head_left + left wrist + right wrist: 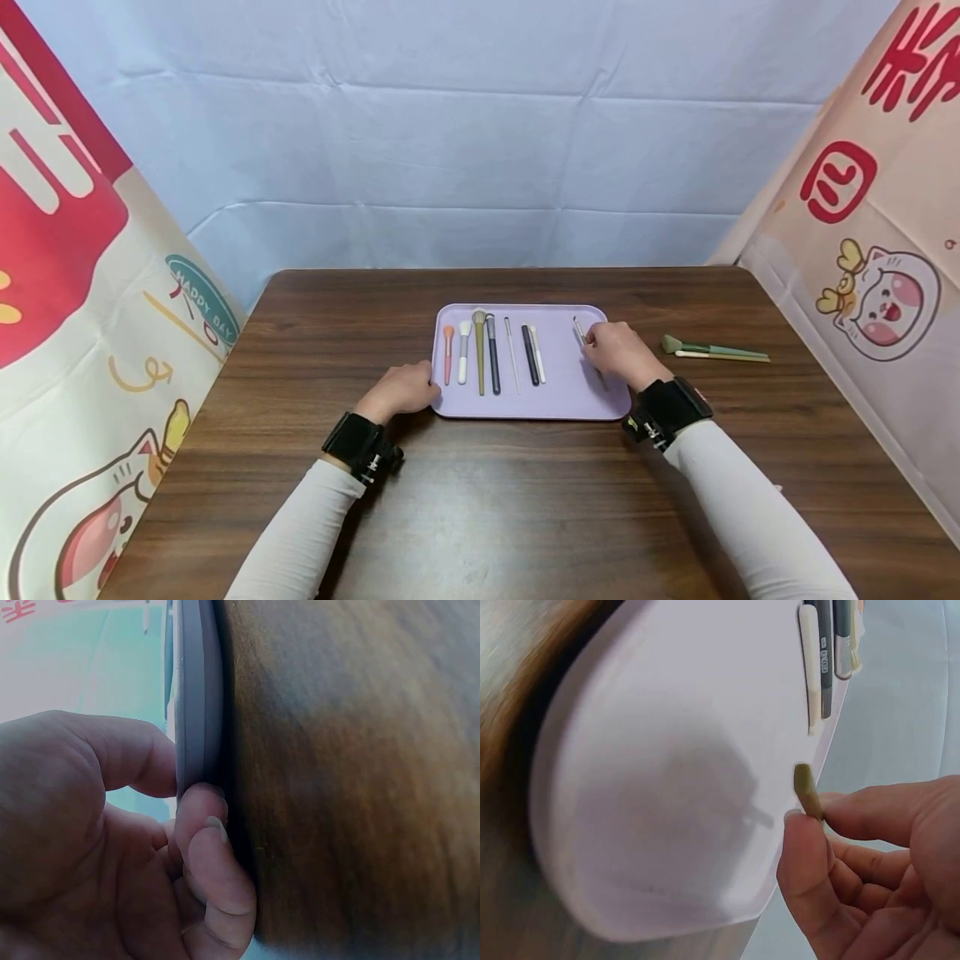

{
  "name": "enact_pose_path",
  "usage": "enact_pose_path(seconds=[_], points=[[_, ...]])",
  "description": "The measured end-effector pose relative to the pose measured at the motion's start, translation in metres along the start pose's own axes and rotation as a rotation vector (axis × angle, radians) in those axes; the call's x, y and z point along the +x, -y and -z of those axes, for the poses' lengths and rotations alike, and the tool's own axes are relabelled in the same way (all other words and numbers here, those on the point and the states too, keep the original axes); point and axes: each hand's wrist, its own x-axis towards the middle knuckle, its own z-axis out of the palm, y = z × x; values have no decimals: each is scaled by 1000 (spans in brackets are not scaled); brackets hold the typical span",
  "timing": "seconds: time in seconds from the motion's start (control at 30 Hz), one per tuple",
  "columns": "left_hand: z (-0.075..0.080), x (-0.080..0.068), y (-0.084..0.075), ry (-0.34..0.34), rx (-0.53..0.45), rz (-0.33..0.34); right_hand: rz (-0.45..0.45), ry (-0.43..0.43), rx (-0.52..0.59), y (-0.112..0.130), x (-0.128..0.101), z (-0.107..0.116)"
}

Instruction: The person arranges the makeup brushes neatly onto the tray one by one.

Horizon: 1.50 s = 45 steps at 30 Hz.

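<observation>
A lilac tray (558,404) lies on the wooden table. My left hand (401,389) grips its left rim, and the left wrist view shows the thumb over the tray's edge (196,697) with curled fingers against its outer side. Over the tray's right part, my right hand (622,354) pinches a slim makeup brush (577,327) between thumb and forefinger. In the right wrist view an olive-coloured end of that brush (804,782) sticks out past the fingertips. Several other makeup brushes stand in a row on the tray, from a coral brush (447,354) to a white-handled brush (537,354).
Right of the tray, a green brush (712,348) and a pale-handled brush (723,357) lie on the table (510,508). A pale cloth (465,150) hangs behind the table, and printed cloths (877,292) hang at both sides.
</observation>
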Motion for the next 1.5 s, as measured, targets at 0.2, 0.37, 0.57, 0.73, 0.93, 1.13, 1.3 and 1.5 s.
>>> enact_pose_path(seconds=[0.2, 0.37, 0.57, 0.73, 0.93, 1.13, 1.3, 1.5], points=[[-1, 1, 1, 9, 4, 5, 34, -22, -16, 8, 2, -2], [-1, 0, 2, 14, 10, 10, 34, -20, -19, 17, 3, -3], [-2, 0, 2, 12, 9, 9, 36, 1, -15, 26, 8, -6], [-2, 0, 1, 9, 4, 5, 55, -1, -35, 32, 10, -8], [-1, 0, 1, 10, 0, 4, 66, -4, -82, 38, 13, -11], [-1, -1, 0, 6, -2, -1, 49, 18, -84, 42, 14, -13], [0, -2, -1, 5, -4, -2, 29, 47, -77, 44, 16, -16], [1, -2, -1, 10, 0, 2, 34, 57, -59, 47, 18, -19]])
